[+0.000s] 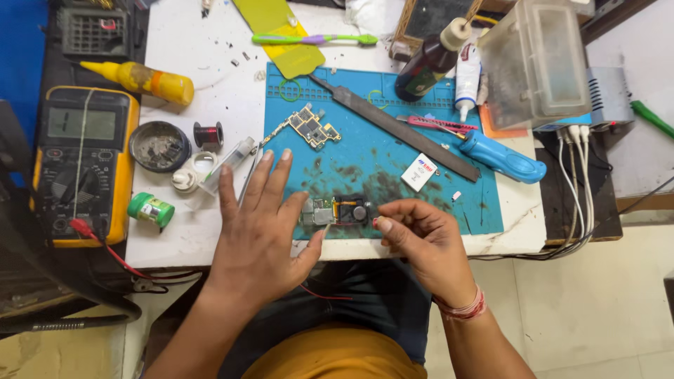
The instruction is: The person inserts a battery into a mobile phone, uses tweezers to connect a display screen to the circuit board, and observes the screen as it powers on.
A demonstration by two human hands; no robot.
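My left hand (258,224) lies flat with fingers spread at the near left edge of the blue work mat (421,203). Its thumb rests against a small circuit board with a black part (335,210) at the mat's front edge. My right hand (425,242) is beside that board on the right, fingers curled together; whether it pinches something tiny I cannot tell. A second bare circuit board (309,126) lies farther back on the mat.
A yellow multimeter (81,165) with red lead sits far left. A metal file (397,126), blue-handled tool (502,158), dark bottle (430,63), white tube (465,81), clear plastic box (537,60), yellow bottle (144,78), green jar (151,209), round tin (160,146) and toothbrush (316,39) surround the mat.
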